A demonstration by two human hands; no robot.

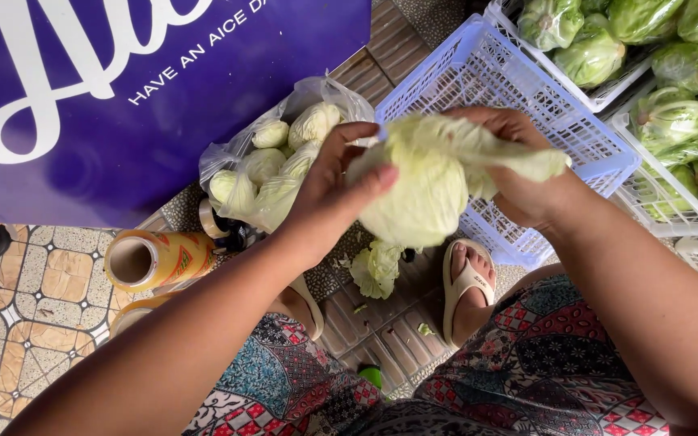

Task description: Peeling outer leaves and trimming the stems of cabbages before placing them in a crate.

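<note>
Holding a pale cabbage (pixel 414 190) between left hand (pixel 333 194) and right hand (pixel 527 173)

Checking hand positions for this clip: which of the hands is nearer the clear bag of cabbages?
Left. The left hand grips the cabbage right beside the bag; the right hand is on the cabbage's far side.

Single head view, steeply downward, close over lap

two plastic crates (pixel 478 77), one roll (pixel 155 258) (film), one held cabbage (pixel 418 194)
</note>
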